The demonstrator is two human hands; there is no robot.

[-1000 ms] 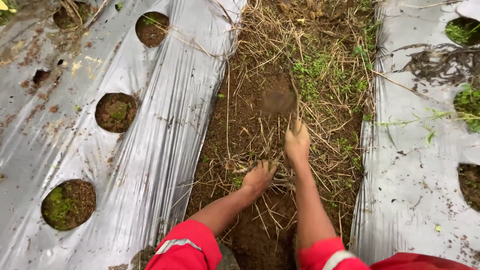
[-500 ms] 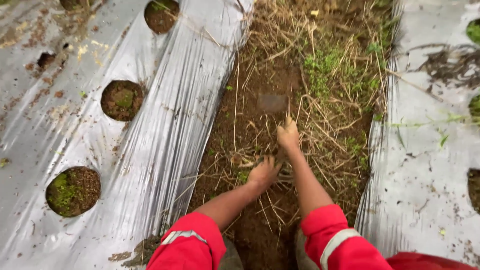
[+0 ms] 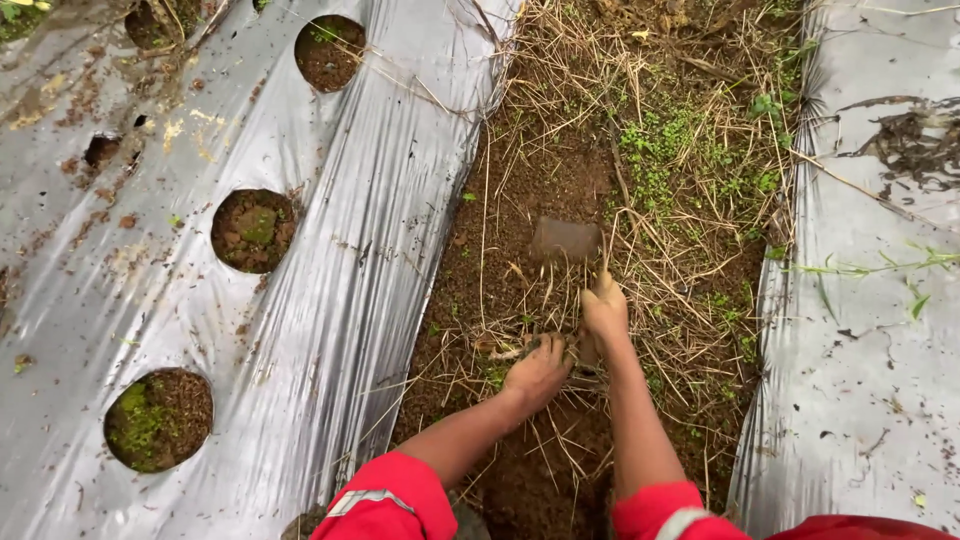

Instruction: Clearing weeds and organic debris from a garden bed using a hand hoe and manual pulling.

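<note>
I look down at a soil furrow [image 3: 520,200] strewn with dry grass, between two beds covered in silver plastic sheet. My right hand [image 3: 605,310] is closed around a short handle. At the handle's far end a flat, muddy metal blade [image 3: 565,240] rests on the soil. My left hand [image 3: 538,372] lies just beside it to the left, fingers curled into a tuft of dry grass stalks [image 3: 500,350] on the ground. Both arms wear red sleeves with a grey stripe.
The left plastic sheet [image 3: 330,300] has round planting holes [image 3: 253,228] showing soil and small green weeds [image 3: 140,425]. The right plastic sheet [image 3: 860,350] carries dark plant debris [image 3: 910,140]. Green weeds [image 3: 660,150] grow at the far right of the furrow.
The view has shifted a little. Both hands stay close together in the furrow, the right hand and blade now slightly nearer to me; the left hand keeps its hold in the grass.
</note>
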